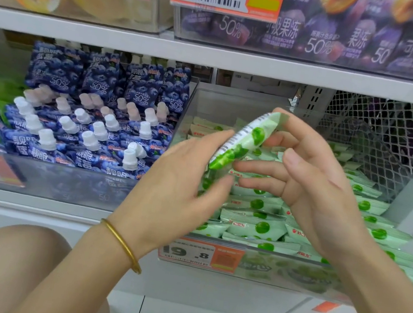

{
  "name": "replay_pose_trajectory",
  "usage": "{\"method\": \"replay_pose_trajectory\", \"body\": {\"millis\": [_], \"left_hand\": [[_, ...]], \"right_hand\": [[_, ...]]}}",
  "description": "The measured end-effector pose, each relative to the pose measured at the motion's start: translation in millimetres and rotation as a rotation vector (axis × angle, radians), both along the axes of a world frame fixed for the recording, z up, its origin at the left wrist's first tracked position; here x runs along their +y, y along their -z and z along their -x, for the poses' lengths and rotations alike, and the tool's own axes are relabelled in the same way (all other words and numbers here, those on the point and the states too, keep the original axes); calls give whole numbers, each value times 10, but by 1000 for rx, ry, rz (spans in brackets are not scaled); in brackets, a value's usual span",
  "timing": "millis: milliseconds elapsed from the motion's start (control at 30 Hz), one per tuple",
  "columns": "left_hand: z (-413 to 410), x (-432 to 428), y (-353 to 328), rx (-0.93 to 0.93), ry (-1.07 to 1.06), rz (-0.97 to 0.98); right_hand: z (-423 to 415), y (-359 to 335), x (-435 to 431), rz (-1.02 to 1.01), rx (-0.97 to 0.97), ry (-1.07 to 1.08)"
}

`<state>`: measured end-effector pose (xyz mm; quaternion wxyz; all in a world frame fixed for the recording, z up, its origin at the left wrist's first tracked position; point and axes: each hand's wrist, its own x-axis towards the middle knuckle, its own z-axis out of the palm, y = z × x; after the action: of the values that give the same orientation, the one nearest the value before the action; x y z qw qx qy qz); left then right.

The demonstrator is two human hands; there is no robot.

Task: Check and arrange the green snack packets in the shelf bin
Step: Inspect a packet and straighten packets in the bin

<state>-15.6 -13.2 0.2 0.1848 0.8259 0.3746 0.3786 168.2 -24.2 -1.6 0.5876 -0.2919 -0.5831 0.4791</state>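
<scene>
Between the two hands, above the clear shelf bin (289, 278), one green snack packet (247, 140) stands tilted on its edge, upper end toward the right hand (311, 193). That hand's forefinger curls over the packet's top and its other fingers lie behind the packet, so the hold is closed on it. The left hand (182, 177), with a gold bangle (122, 244) at the wrist, has its fingers nearly straight, forefinger tip against the packet's printed edge, thumb just under the lower end; motion blur hides any firmer clamp. Directly below the held packet, more green packets (256, 226) lie stacked flat in the bin. Left of the left hand, blue spout pouches (81, 132) fill the neighbouring bin.
</scene>
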Motion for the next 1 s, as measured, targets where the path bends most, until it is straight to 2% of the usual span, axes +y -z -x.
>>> {"method": "replay_pose_trajectory", "body": {"millis": [167,400,533,667,833,1000], "left_hand": [[28,0,-79,-415,109,271],[69,15,-104,-552,268,397],[68,17,-87,-552,287,421],[83,40,-108,-498,129,324],[87,75,-110,-475,71,290],[40,28,-101,-427,25,276]], "right_hand": [[30,14,35,-22,-184,338],[-14,-68,48,140,-34,230],[-15,-84,33,172,-44,131],[-58,-91,44,194,-45,172],[-4,-110,43,211,-48,143],[93,-106,47,172,-33,248]]}}
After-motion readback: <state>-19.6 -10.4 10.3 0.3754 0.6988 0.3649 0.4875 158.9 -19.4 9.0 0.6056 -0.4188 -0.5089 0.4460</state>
